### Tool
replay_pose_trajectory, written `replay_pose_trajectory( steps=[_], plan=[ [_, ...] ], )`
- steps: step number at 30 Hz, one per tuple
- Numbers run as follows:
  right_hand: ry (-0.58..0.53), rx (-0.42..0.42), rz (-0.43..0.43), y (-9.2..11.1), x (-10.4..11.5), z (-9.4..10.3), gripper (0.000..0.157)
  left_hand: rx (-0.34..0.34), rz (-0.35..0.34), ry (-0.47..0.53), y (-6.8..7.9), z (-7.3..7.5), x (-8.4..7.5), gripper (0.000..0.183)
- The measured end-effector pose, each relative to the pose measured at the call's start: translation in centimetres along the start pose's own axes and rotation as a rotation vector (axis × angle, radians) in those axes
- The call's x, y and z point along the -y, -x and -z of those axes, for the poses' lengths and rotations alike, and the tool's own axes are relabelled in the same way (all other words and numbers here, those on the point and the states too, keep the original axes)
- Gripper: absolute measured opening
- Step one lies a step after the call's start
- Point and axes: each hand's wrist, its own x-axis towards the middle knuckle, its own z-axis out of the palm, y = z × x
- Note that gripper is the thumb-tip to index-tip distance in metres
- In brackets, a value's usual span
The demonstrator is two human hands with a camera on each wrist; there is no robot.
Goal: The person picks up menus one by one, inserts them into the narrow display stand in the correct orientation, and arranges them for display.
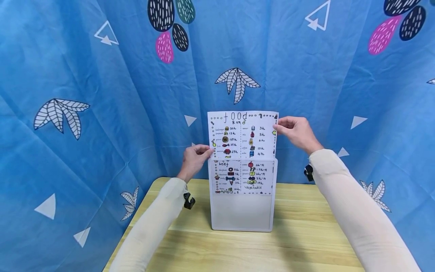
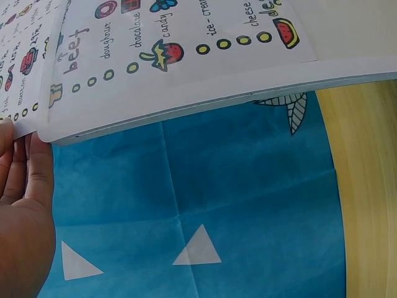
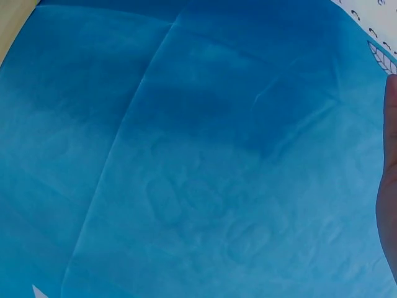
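Note:
A hand-drawn paper menu headed "food" stands upright, its lower half inside a white-framed sign holder and its upper half sticking out above the top edge. The holder's lower part shows plain pale backing. My left hand pinches the menu's left edge just above the holder's top corner; the left wrist view shows the fingers behind that corner. Higher up, my right hand pinches the right edge near the top. In the right wrist view only a sliver of that hand and a paper corner appear.
The holder stands on a light wooden table. Close behind and to the sides hangs a blue patterned curtain. Black straps sit at both wrists over pale sleeves.

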Motion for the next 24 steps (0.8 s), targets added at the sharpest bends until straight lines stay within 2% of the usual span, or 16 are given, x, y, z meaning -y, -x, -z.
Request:
replay_pose_trajectory(
  steps=[7, 24],
  plan=[
    [0.058, 0.015, 0.032, 0.21, -0.27, -0.18, 0.026, -0.003, -0.003, 0.002, 0.12, -0.06, -0.01, 0.017],
    [0.061, 0.020, 0.033, 0.46, -0.59, -0.49, 0.023, -0.003, -0.012, 0.003, 0.01, -0.07, 0.07, 0.017]
  ],
)
